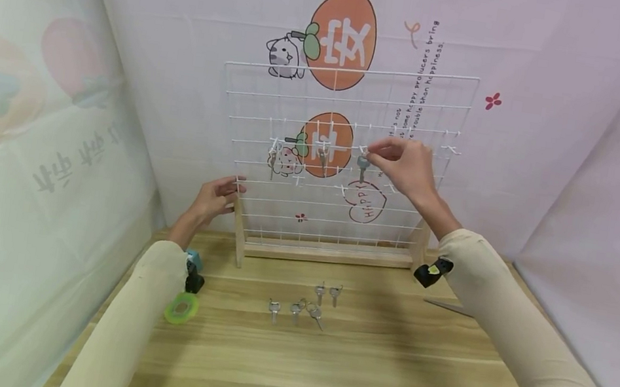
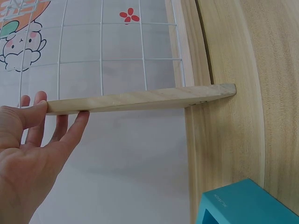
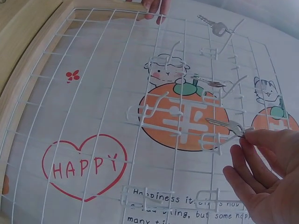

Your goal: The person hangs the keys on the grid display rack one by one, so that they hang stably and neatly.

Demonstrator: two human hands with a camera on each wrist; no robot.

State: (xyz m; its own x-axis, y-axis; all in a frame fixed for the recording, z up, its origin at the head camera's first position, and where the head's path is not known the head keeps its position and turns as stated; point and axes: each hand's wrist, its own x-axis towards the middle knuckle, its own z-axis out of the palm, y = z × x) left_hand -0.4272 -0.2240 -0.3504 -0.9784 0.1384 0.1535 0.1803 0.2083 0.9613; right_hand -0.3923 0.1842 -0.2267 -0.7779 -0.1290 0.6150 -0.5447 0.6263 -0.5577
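In the head view a white wire grid rack (image 1: 331,208) stands upright on a wooden base. My right hand (image 1: 405,167) pinches a key (image 1: 363,165) by its ring end, right at a white hook on the grid. The right wrist view shows that key (image 3: 229,125) hanging from thumb and fingertips, its blade pointing left. Two more keys, one at the left (image 1: 273,157) and one in the middle (image 1: 323,158), hang from hooks in the same row. My left hand (image 2: 39,140) grips the rack's wooden side upright (image 2: 140,99) between thumb and fingers.
Several loose keys (image 1: 295,311) with small rings lie on the wooden table (image 1: 285,368) before the rack. A green tape roll (image 1: 182,308) lies by the left forearm, and a grey pointed object (image 1: 449,307) by the right. Lower hooks (image 1: 341,190) jut from the grid. Printed cloth hangs behind.
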